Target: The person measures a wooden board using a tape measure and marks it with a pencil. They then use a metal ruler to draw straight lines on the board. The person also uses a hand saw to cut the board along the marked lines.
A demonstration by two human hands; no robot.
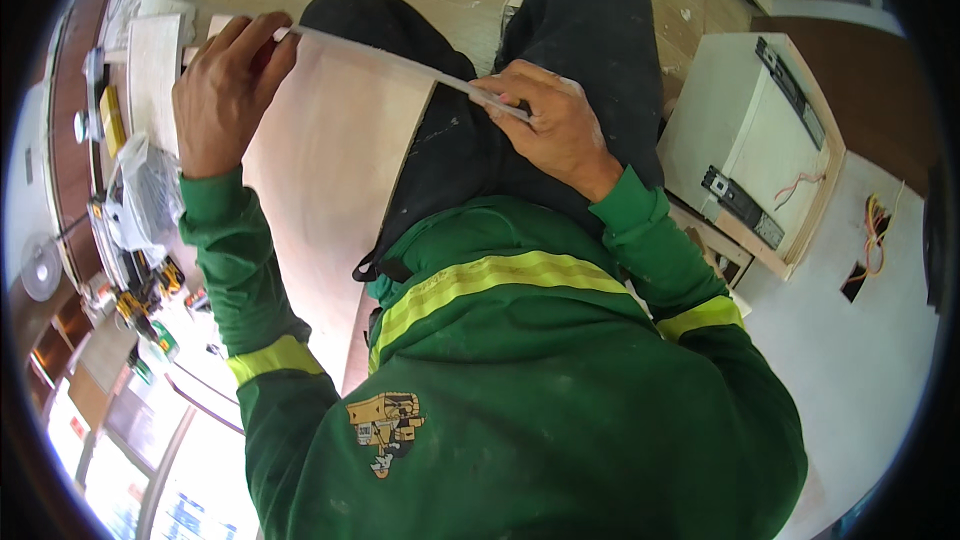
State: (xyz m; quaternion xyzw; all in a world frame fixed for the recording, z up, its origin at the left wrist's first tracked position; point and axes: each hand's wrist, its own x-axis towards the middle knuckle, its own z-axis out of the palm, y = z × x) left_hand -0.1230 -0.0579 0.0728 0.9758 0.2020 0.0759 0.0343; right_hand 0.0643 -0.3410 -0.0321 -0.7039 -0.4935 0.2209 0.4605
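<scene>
Pinching a thin pale strip (450,81) in left hand (226,90) and right hand (556,125), far end blurred, stretch behind the left hidden.

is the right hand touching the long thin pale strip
Touching: the head view shows the right hand gripping the long thin pale strip near its right end.

Pale strip (400,61) that looked smooth and matt, panel (330,130) that was smooth light wood, green top (540,380) that was matt cloth, dark trousers (585,40) that were dusty cloth, bag (147,190) that was glossy, crinkled plastic
</scene>
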